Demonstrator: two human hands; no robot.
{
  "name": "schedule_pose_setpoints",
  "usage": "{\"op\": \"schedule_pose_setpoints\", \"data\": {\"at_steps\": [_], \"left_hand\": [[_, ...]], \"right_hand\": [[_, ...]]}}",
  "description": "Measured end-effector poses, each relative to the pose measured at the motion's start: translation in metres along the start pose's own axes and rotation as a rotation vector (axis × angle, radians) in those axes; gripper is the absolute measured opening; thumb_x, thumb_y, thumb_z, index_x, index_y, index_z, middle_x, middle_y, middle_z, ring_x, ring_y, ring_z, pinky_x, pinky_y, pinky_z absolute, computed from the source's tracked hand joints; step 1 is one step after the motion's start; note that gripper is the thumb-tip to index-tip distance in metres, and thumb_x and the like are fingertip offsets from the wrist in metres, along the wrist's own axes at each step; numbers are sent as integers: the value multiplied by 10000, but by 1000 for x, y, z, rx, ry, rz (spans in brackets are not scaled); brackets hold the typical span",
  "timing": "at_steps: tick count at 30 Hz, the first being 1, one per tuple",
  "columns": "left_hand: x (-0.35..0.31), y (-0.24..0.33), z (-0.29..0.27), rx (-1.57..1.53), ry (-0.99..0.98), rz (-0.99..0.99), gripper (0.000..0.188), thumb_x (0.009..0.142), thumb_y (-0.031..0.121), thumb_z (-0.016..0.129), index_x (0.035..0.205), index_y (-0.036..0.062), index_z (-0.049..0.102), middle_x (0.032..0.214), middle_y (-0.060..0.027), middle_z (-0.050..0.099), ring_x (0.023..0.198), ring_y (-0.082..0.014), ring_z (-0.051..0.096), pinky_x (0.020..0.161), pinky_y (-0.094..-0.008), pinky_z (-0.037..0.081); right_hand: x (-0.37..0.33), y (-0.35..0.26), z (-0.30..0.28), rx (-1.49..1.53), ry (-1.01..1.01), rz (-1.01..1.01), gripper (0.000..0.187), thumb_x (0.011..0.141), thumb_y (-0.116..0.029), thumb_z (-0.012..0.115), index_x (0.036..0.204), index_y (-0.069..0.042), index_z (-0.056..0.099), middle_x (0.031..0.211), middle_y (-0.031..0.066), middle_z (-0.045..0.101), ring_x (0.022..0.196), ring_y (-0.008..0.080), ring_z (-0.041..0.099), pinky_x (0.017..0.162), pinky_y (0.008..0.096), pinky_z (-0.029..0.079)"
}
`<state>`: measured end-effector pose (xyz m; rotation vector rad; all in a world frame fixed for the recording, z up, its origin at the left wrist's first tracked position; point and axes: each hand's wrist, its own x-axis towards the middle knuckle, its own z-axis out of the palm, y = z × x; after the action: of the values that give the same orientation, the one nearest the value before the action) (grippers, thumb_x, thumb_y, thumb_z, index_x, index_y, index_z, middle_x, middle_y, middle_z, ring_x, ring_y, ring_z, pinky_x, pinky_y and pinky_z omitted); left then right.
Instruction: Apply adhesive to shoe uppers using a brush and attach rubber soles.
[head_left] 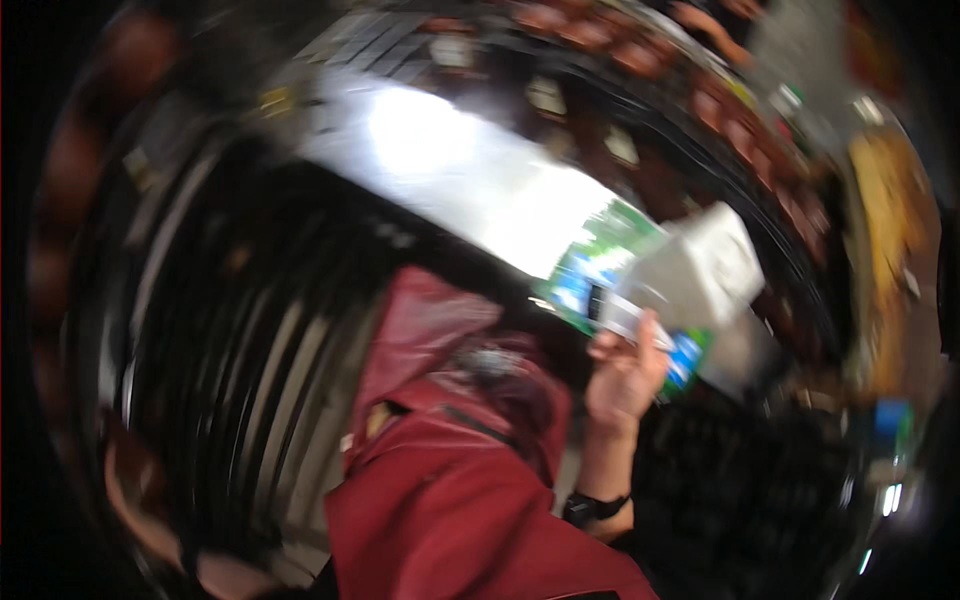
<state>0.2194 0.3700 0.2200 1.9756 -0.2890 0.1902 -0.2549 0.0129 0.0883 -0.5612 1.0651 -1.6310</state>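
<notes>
My right hand (625, 378), with a black band on its wrist, reaches up at the right of the middle. Its thumb and fingers close on the near edge of a white boxy package (695, 265), whose exact kind is blurred. Behind and beneath this lies a green and blue printed packet or sheet (608, 250), at the right end of a shiny pale tabletop (500, 190). At the lower left edge my left hand (132, 465) hangs by a dark slatted surface, smeared by motion; its fingers cannot be made out.
A dark red apron or garment (450, 480) covers my front. Dark slats (250, 370) fill the left side. Rows of reddish-brown rounded things (640, 50) run along the far side. A yellowish board-like thing (885, 210) stands at the far right, and part of another person (715, 30) shows at the top.
</notes>
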Motion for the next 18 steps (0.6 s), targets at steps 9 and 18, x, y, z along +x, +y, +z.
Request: {"op": "schedule_pose_setpoints", "data": {"at_steps": [9, 18], "left_hand": [[-68, 51, 242, -313, -897, 256, 471, 1046, 291, 514, 1441, 54, 610, 1447, -128, 630, 1260, -252, 641, 1077, -356, 487], [-154, 123, 373, -405, -1341, 499, 463, 1048, 271, 524, 1460, 68, 585, 1472, -142, 612, 1288, -266, 631, 1110, -376, 474]], "right_hand": [[14, -18, -50, -656, 209, -457, 199, 1026, -119, 719, 1098, 62, 679, 779, 95, 704, 605, 125, 665, 534, 246, 524], [20, -12, -32, -192, 266, -86, 204, 1049, -178, 689, 997, 19, 673, 797, 108, 716, 590, 165, 685, 497, 291, 560]]}}
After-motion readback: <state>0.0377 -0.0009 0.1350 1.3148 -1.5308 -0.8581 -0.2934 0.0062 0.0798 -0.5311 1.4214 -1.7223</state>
